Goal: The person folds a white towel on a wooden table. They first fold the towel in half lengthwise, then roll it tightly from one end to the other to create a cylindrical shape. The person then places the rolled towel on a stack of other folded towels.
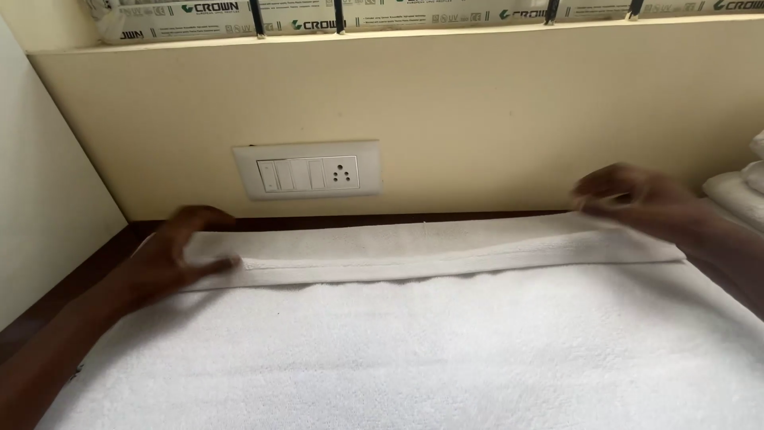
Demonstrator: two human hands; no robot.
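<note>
A large white towel [414, 350] lies spread flat across the surface in front of me, its far edge folded over into a narrow band [446, 251] near the wall. My left hand [179, 255] rests at the left end of that folded band, fingers curled and thumb touching the hem. My right hand [637, 199] is at the right end, fingers pinched on the towel's far corner and lifting it slightly. Both hands are blurred.
A cream wall rises just behind the towel, with a white switch and socket plate [308, 170]. Folded white towels [744, 187] are stacked at the far right. A dark brown surface edge [119, 243] shows at the left, beside a pale side panel.
</note>
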